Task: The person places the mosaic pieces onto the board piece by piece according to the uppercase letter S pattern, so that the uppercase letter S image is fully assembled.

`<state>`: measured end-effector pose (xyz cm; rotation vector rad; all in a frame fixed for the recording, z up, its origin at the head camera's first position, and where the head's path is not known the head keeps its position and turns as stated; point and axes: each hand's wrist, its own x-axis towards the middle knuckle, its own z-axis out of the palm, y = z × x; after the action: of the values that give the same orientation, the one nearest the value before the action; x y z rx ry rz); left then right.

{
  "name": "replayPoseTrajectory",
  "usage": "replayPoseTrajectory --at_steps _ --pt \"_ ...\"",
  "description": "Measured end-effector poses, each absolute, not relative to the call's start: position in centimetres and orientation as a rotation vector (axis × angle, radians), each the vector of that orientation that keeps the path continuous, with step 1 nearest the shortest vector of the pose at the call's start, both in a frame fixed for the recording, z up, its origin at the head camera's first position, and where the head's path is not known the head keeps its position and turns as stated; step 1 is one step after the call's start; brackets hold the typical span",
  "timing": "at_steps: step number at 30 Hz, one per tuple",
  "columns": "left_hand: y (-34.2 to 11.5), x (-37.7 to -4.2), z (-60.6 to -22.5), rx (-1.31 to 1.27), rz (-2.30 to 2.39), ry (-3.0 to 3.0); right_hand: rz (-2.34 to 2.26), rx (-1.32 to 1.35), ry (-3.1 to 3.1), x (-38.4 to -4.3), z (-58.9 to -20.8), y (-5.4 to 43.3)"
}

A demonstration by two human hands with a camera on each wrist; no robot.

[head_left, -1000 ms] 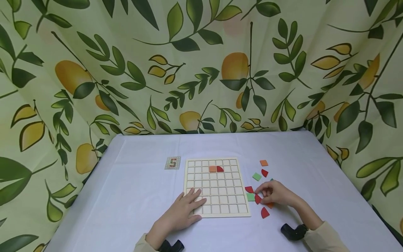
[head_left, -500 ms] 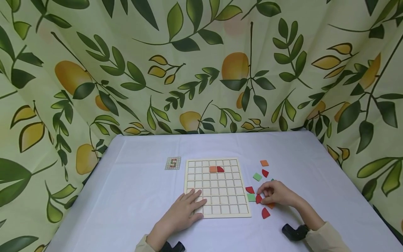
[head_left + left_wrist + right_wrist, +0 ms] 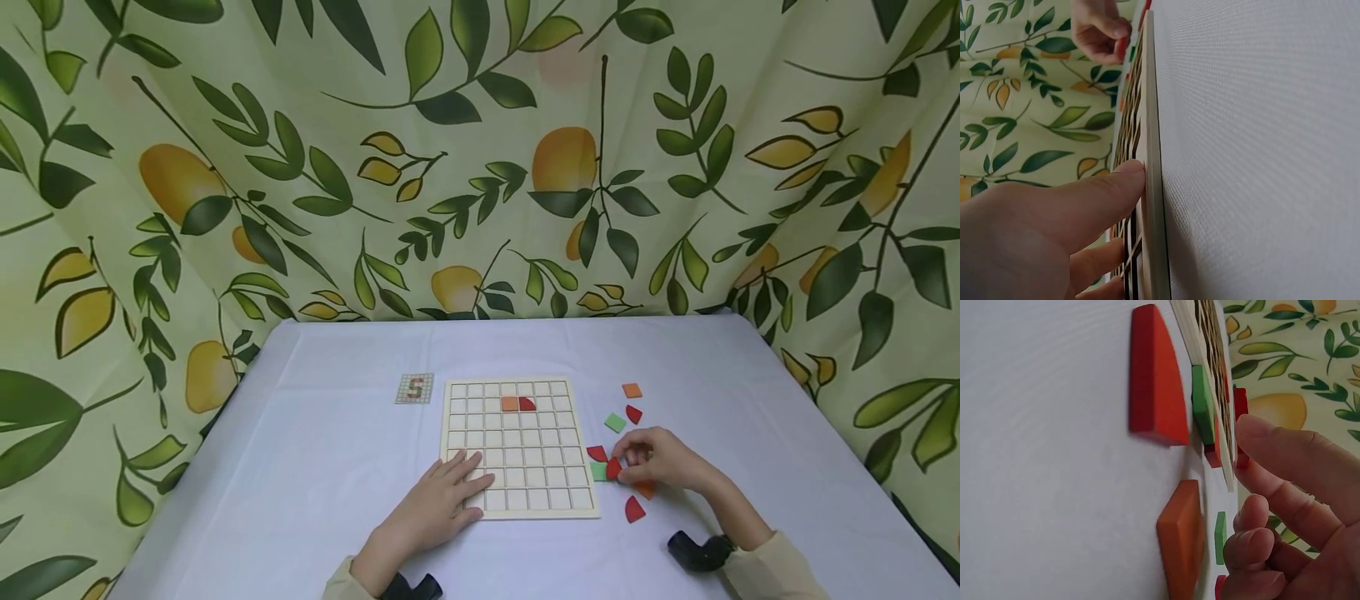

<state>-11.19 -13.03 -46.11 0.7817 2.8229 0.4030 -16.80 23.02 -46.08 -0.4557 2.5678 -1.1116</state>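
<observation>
My left hand rests with spread fingers on the lower left corner of a wooden grid board; in the left wrist view its thumb lies at the board's edge. Right of the board, my right hand pinches a red quarter-circle tile between thumb and forefinger, its other fingers curled. That tile shows above the table in the right wrist view. On the board, an orange square tile and a red quarter-circle tile sit side by side in the second row.
Loose tiles lie right of the board: a green square, a red quarter-circle, an orange square and several others. A small pattern card lies left of the board. A leaf-print curtain hangs behind the white-covered table.
My right hand has picked up the red quarter-circle tile that was lying at its fingertips. My left hand has stayed on the board.
</observation>
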Motion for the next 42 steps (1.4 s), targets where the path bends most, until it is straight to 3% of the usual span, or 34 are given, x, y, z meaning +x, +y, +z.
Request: replayPoseTrajectory --at_steps 42 --pt "-12.9 -11.1 -46.2 0.788 0.404 2.822 -1.188 -0.499 2.656 -18.5 -44.8 19.1"
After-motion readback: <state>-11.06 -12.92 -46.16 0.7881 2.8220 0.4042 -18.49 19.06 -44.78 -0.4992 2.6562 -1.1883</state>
